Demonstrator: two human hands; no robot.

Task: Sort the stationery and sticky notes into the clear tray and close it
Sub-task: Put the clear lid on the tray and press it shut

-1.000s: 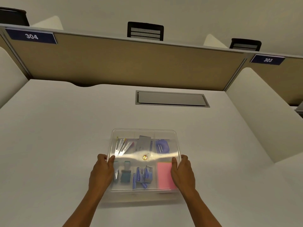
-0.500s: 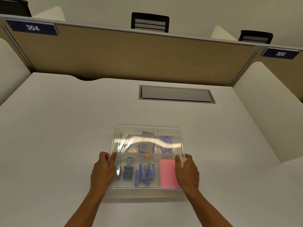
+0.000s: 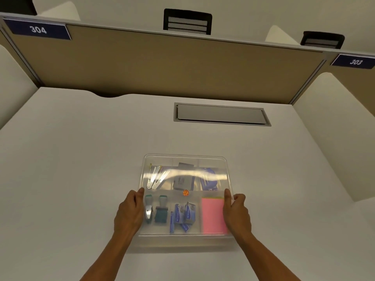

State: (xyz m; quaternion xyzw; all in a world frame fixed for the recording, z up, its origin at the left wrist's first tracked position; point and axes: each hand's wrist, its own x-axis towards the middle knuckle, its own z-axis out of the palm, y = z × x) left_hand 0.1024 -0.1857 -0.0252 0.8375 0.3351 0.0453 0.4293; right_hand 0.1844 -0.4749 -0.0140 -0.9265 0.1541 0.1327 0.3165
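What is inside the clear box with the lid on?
Through the clear tray's lid you can see a pink sticky-note pad, blue staple boxes, two green-topped stamps and white clips. Glare blurs the back compartments, and both hands cover the side edges.

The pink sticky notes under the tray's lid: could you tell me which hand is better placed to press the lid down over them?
Probably the right hand: it grips the clear tray on the side where the pink sticky notes lie. The left hand holds the opposite side.

The clear tray (image 3: 185, 196) now sits a little nearer the frame's centre on the bench (image 3: 81, 159); both hands (image 3: 129, 211) (image 3: 236, 213) went with it, thumbs over its lid.
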